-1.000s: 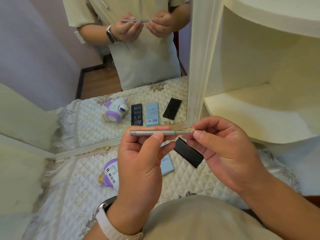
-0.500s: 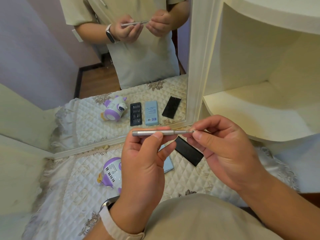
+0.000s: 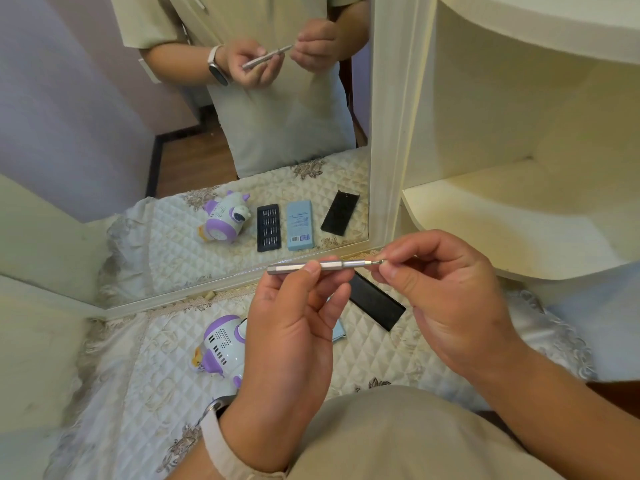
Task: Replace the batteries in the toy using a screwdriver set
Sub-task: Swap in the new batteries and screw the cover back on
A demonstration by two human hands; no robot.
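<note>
Your left hand (image 3: 291,341) still grips the screwdriver (image 3: 298,268) level. Your right hand (image 3: 450,299) pinches the bit (image 3: 376,261) at its 3 o'clock end, now more exposed and probably seated. The toy (image 3: 221,346) waits unopened on the bench (image 3: 138,393), at 8 o'clock.

mirror (image 3: 86,116), cream shelf (image 3: 502,216), quilted cloth (image 3: 131,393)

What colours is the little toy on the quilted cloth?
The toy is white and purple with a small yellow part, seen best in the head view.
</note>
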